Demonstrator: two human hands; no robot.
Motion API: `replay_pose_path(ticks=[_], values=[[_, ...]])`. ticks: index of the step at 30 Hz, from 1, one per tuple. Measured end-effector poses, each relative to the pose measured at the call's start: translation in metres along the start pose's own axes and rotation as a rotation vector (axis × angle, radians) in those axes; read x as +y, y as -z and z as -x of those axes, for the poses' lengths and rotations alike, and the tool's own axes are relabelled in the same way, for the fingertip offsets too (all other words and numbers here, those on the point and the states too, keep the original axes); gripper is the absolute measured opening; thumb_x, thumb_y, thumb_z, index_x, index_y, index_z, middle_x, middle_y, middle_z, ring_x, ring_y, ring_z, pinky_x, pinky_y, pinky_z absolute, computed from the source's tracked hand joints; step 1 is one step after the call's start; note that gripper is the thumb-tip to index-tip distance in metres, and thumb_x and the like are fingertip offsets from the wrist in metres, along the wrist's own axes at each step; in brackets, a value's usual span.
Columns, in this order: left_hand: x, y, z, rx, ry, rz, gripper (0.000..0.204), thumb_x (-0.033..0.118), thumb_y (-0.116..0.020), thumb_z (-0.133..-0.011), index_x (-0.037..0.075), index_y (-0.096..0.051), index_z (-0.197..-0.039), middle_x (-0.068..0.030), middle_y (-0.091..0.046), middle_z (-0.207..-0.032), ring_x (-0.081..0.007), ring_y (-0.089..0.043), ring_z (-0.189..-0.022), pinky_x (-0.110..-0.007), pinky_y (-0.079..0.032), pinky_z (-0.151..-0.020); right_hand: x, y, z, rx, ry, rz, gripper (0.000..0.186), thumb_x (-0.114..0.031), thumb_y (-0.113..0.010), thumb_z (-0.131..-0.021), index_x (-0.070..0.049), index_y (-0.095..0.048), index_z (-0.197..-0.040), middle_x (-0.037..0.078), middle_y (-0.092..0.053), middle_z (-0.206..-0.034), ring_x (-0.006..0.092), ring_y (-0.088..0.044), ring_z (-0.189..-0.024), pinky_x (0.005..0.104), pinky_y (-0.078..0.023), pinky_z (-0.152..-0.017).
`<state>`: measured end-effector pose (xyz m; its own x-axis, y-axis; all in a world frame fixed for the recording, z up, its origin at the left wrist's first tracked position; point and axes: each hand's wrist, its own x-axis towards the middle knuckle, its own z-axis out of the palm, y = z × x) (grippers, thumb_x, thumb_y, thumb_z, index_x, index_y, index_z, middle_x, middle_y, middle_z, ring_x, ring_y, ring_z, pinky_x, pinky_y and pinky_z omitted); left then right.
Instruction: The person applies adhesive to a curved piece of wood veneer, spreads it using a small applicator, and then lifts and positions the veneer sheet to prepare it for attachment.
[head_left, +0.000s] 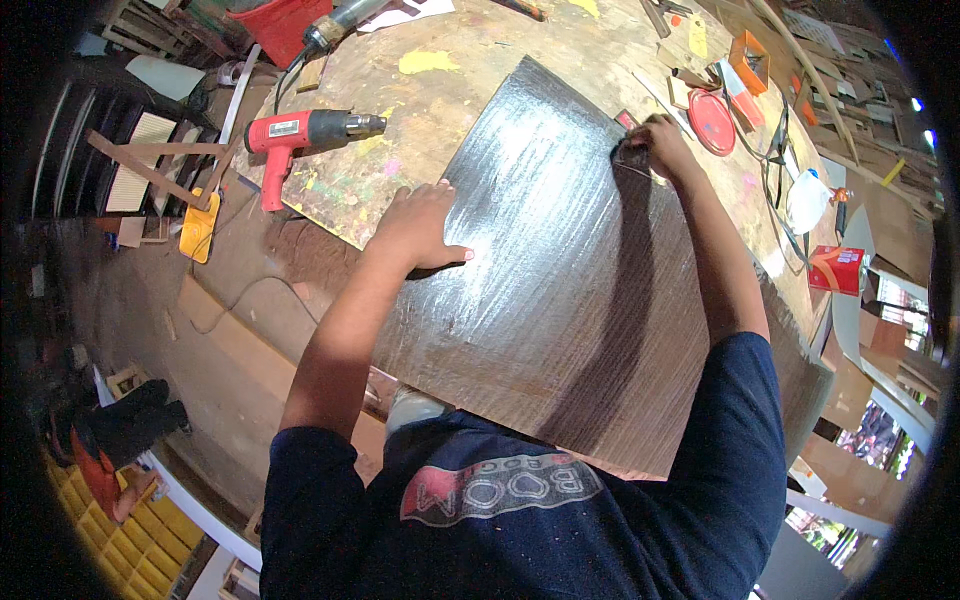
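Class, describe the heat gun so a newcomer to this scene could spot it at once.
Start at the big table with the dark sheet on it. Up and left of the left hand, the heat gun lies near the table's edge. Its red pistol grip and dark barrel set it apart from the grey tool further up the picture.

"What does the big sheet [540,270] look like?"

"It's dark brown with thin streaks. The far part shines brightly, and the near part looks duller."

"Is it flat?"

"Yes, it lies flat and turned on the table [430,120]. Its near part sticks out past the edge."

"And the small dark thing [631,157]?"

"It's by the sheet's far right edge, mostly hidden."
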<state>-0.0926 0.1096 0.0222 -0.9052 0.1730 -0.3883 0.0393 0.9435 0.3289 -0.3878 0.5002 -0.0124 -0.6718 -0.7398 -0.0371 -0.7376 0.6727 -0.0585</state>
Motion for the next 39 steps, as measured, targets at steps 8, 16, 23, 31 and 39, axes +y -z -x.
replay_pose_path(ticks=[8,16,23,31,39], values=[[0.003,0.002,-0.004,-0.025,0.002,0.005,0.108,0.061,-0.08,-0.073,-0.004,-0.043,-0.151,-0.0245,-0.039,-0.16,-0.0392,-0.038,-0.149,-0.053,-0.027,-0.122,0.043,0.005,0.088,0.045,0.053,0.041,0.026,-0.015,-0.064,-0.08,-0.021,-0.083,-0.096,-0.003,-0.078,-0.105,0.0228,-0.065,-0.104,0.0388,-0.042,-0.105],[0.004,0.004,-0.004,-0.049,-0.002,0.005,0.11,0.06,-0.082,-0.073,-0.005,-0.042,-0.152,-0.0247,-0.04,-0.16,-0.0376,-0.037,-0.15,-0.052,-0.026,-0.123,-0.016,-0.005,0.018,0.337,-0.019,-0.366,0.052,0.003,-0.067,-0.066,-0.011,-0.079,-0.115,0.009,-0.074,-0.124,0.0303,-0.063,-0.121,0.0394,-0.048,-0.109],[0.001,0.008,0.0,-0.036,0.008,-0.009,0.108,0.059,-0.081,-0.074,-0.005,-0.042,-0.152,-0.0225,-0.04,-0.161,-0.0355,-0.038,-0.149,-0.051,-0.028,-0.122,-0.008,-0.028,-0.021,0.269,-0.227,-0.172,0.027,-0.018,-0.07,-0.079,-0.016,-0.083,-0.103,0.01,-0.078,-0.104,0.03,-0.071,-0.105,0.0396,-0.053,-0.098],[0.003,0.0,-0.006,-0.009,-0.038,0.001,0.108,0.058,-0.081,-0.074,-0.006,-0.042,-0.151,-0.0239,-0.039,-0.161,-0.0365,-0.037,-0.15,-0.051,-0.027,-0.123,-0.02,-0.018,-0.059,0.358,-0.092,-0.188,0.034,-0.018,-0.073,-0.074,-0.015,-0.082,-0.106,0.008,-0.077,-0.113,0.0305,-0.064,-0.114,0.0409,-0.05,-0.103],[0.01,0.006,-0.005,-0.016,0.009,-0.06,0.103,0.057,-0.081,-0.075,-0.003,-0.044,-0.15,-0.0237,-0.042,-0.159,-0.0369,-0.041,-0.147,-0.056,-0.03,-0.121,-0.063,-0.017,-0.054,0.095,-0.081,0.036,0.028,-0.009,-0.062,-0.072,-0.02,-0.082,-0.088,0.007,-0.075,-0.092,0.0295,-0.066,-0.102,0.0415,-0.047,-0.101]])
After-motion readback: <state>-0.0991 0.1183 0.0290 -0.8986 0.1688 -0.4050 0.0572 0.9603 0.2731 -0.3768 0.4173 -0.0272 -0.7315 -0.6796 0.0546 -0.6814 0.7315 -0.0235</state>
